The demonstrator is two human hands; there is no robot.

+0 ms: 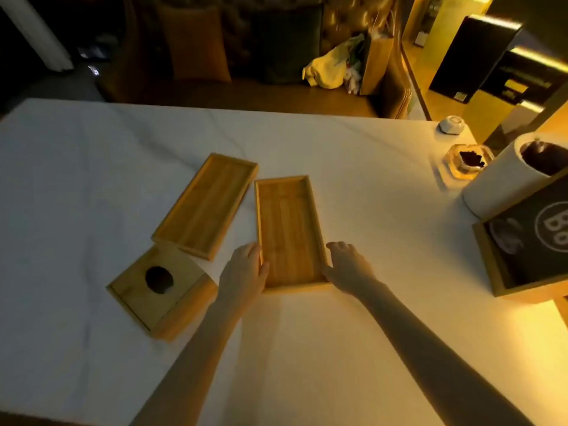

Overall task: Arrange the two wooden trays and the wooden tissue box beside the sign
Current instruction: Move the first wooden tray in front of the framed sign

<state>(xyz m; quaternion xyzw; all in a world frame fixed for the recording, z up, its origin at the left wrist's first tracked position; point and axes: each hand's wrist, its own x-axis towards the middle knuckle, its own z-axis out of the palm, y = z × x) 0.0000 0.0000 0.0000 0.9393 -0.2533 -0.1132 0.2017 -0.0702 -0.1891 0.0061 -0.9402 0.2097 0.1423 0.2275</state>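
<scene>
Fingers (256, 252) of my left hand (244, 276) and right hand (347, 265) clasp the near tray (287, 232) between them; I judge a level, even-pressure slide rightward to the sign (534, 241) best.

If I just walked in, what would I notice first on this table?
Probably the two hands, left hand and right hand, pressed against either side of the nearer wooden tray in the middle of the white table. To the left lie a second wooden tray, angled, and the wooden tissue box with its dark round hole. At the right edge stand a black sign and a paper towel roll.
</scene>
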